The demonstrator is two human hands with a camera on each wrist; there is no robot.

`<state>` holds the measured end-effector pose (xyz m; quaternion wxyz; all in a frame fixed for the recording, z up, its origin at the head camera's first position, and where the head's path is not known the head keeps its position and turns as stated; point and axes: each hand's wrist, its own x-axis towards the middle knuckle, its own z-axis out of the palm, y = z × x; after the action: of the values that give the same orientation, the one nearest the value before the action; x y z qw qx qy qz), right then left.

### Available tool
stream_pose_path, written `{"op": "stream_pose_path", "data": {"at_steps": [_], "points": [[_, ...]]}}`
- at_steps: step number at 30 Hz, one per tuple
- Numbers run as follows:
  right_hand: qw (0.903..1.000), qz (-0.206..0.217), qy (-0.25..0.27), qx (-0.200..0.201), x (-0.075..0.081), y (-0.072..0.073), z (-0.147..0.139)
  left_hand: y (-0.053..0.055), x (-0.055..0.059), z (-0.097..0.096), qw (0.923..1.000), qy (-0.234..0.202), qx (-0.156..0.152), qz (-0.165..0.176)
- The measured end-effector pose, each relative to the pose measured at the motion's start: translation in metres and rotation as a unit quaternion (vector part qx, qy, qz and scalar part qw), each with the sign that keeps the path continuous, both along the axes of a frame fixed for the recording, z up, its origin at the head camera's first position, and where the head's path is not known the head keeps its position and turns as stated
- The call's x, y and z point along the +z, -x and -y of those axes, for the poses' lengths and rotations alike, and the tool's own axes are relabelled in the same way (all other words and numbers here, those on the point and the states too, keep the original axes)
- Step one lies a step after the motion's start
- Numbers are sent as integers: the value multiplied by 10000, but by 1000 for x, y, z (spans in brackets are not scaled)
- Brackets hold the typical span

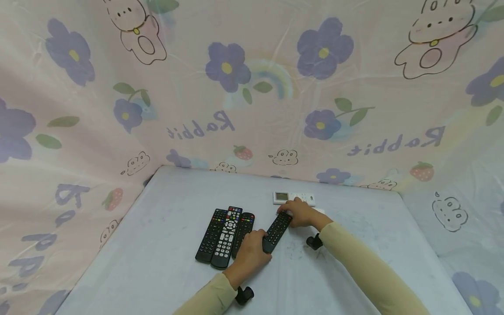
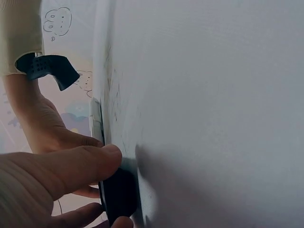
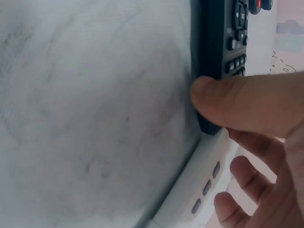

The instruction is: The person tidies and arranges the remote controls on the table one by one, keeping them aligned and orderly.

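A black remote control (image 1: pixel 278 228) lies slanted between both hands, its buttons facing up. My left hand (image 1: pixel 250 253) grips its near end; in the left wrist view the thumb (image 2: pixel 107 161) presses against the dark edge. At the far end, my right hand (image 1: pixel 302 214) holds the same remote, with the thumb (image 3: pixel 213 97) along its side in the right wrist view. Just beyond the right hand lies a white remote (image 1: pixel 294 199) with a small screen. The right wrist view shows a white device (image 3: pixel 190 204) with grey side buttons right at the black remote's tip.
Left of the hands, three black remotes lie side by side: one at the left (image 1: pixel 211 236), one with pale keys (image 1: pixel 226 236) and one partly behind the left hand (image 1: pixel 245 225). Another white object (image 1: pixel 319 211) peeks out behind the right wrist. A patterned curtain (image 1: pixel 260 113) borders the white table (image 1: pixel 169 218).
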<state>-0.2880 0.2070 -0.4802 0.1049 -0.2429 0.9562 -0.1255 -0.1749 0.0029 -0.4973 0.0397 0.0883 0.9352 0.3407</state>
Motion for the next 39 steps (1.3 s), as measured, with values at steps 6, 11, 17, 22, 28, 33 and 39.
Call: {"op": "stream_pose_path", "data": {"at_steps": [6, 11, 17, 22, 28, 33, 39], "points": [[10000, -1, 3, 61, 0, 0, 1, 3, 0, 1, 9999, -42, -6, 96], [9999, 17, 75, 148, -1, 1, 0, 3, 1, 2, 9997, -184, -34, 152], [9995, 179, 197, 170, 2, 1, -1, 3, 5, 5, 9994, -295, -100, 139], [9977, 310, 474, 360, 8, 0, -2, 2, 9, 9, 9988, -446, -178, 54], [9948, 430, 710, 592, 14, -2, -1, 1, 7, 18, 9967, -740, -323, -79], [9905, 794, 971, 567, 18, -5, 3, 0, 6, 27, 9968, -692, -369, -122], [9848, 1229, 1108, 527, 19, -8, 5, -2, 6, 33, 9964, -707, -422, 182]]}}
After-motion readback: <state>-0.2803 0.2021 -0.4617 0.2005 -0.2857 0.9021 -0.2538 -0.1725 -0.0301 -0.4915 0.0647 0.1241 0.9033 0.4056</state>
